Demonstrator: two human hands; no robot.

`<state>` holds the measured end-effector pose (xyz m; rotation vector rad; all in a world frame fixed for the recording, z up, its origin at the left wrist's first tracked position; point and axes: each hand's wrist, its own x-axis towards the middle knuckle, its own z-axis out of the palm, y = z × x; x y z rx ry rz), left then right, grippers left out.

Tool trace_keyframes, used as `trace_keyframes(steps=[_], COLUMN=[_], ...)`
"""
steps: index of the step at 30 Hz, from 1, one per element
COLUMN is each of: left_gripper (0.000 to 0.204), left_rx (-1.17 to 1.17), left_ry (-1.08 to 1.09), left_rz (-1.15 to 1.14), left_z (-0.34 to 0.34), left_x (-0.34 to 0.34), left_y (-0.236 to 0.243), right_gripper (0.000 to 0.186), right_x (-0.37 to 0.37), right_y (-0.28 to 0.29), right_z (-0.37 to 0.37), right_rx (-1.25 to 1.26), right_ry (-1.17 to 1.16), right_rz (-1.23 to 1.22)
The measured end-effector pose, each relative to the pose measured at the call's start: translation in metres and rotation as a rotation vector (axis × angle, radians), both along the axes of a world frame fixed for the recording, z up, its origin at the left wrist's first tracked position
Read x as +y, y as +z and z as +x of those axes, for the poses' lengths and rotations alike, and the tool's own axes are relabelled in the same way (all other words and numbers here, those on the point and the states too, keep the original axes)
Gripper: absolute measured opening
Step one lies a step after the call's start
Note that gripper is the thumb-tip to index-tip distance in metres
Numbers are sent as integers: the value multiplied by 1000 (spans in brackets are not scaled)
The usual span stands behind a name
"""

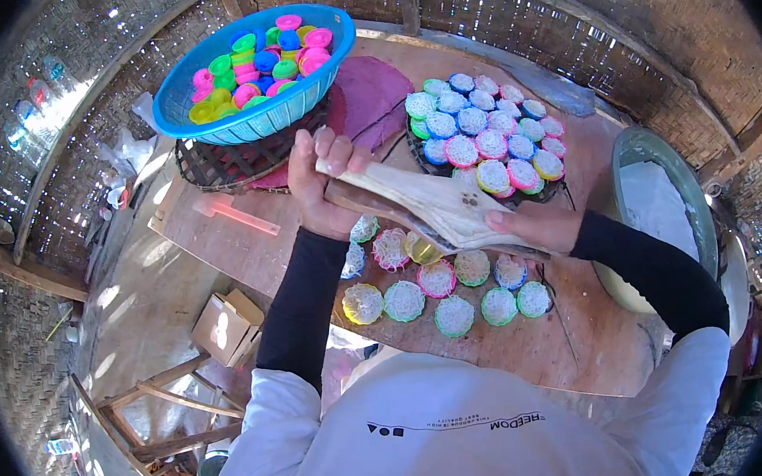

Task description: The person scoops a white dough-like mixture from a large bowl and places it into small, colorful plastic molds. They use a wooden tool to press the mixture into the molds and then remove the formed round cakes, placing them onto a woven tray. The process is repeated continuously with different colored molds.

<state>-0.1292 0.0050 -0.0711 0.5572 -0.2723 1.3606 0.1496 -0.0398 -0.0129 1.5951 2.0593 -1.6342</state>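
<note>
A long wooden hand press [427, 199], two-layered, with a pale whitish upper arm and a darker lower one, is held aslant above the table. My left hand [322, 181] is wrapped round its narrow handle end. Around the wide end my right hand [539, 226] is closed, thumb on top. Below the press lie several small coloured cups [454, 315] topped with white stringy strands. A yellow cup [423, 247] just under the tool is partly hidden, so its filling is hard to make out. More filled cups [491, 144] crowd together beyond my right hand.
A blue plastic basket [173, 120] of bright cups stands on a woven rack [251, 154] at the back left. A pink plastic tool [243, 216] lies nearby. At right is a large basin [707, 209] with white contents. A cardboard box [226, 329] sits lower left.
</note>
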Motion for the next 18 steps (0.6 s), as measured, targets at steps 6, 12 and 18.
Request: trace_keyframes(steps=[6,12,18], left_gripper=[37,35,37], left_rx=[-43,-96,-41], left_ry=[-12,-67,-23], left_rz=[-66,-13,47], left_z=[-9,-5,1], left_x=[0,2,2], left_y=[-16,-37,-16], right_gripper=[88,88,85], right_x=[1,4,3], right_y=[-16,-1,3], right_z=[-9,-6,2], right_rx=[-106,-181,-222], right_ry=[22,68,48], right_rz=[127,119,341])
